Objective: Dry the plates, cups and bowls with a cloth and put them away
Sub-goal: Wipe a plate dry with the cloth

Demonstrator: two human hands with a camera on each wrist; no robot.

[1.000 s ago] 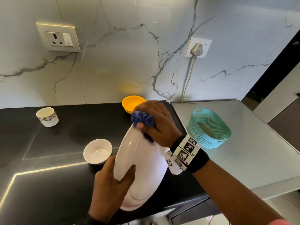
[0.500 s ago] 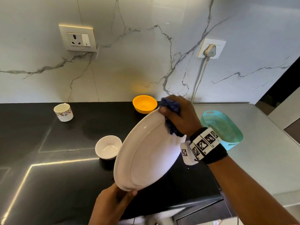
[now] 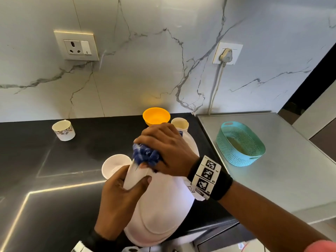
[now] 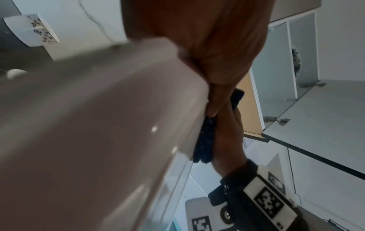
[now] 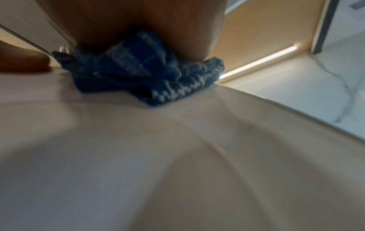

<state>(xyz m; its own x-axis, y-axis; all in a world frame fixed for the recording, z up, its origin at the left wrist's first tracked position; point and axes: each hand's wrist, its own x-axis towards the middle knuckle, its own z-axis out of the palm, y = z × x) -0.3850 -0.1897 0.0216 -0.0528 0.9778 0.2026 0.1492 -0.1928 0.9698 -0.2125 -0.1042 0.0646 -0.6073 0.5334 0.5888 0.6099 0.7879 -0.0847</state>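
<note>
A large white plate (image 3: 163,211) is held tilted over the front of the black counter (image 3: 45,197), its underside facing up. My left hand (image 3: 123,193) grips its left rim, thumb on the back. My right hand (image 3: 163,148) holds a bunched blue cloth (image 3: 145,156) and presses it on the plate's upper edge. In the right wrist view the blue cloth (image 5: 142,73) lies crumpled on the white plate (image 5: 177,156). In the left wrist view the plate (image 4: 88,132) fills the frame, with the cloth (image 4: 205,140) at its rim.
A small white bowl (image 3: 114,165) sits just left of the plate. A patterned cup (image 3: 63,130) stands at far left, an orange bowl (image 3: 156,116) and a cream cup (image 3: 180,123) by the wall. A teal basket (image 3: 240,143) rests on the grey surface to the right.
The plate has been turned, its back now up. My left hand shifted from the bottom edge to the left rim. My right hand with the cloth moved left along the upper edge.
</note>
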